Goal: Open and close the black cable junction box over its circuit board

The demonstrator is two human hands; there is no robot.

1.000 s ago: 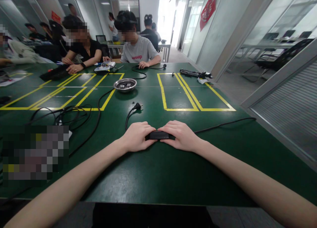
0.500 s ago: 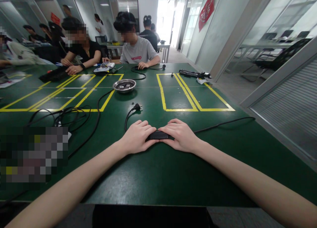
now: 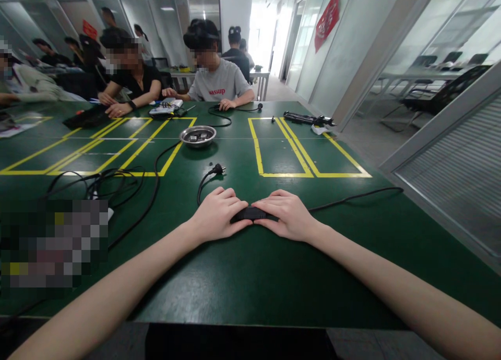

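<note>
We have one small black box (image 3: 250, 214) lying flat on the green worktop (image 3: 250, 282), close to the near edge and about midway along it. It is a low, oblong, matt block. Our two hands meet over it. The left hand (image 3: 216, 215) covers its left end and the right hand (image 3: 288, 215) its right end. The fingers (image 3: 224, 195) of both curl down over the far side and the thumbs press the near side, so both hands are closed on it and only its middle shows.

Two thin black cords come out from under the hands. The left cord (image 3: 200, 185) bends up to one plug (image 3: 217, 168), and the right cord (image 3: 352, 196) runs toward the right edge. Further out stands one round, shiny steel bowl (image 3: 198, 135) with small metal parts in it. A loose tangle of black cables (image 3: 105, 182) lies toward the left edge. Yellow tape (image 3: 256, 146) marks rectangles on the worktop. Two people sit at the far edge, a person in grey (image 3: 221, 83) and a person in black (image 3: 135, 81).
</note>
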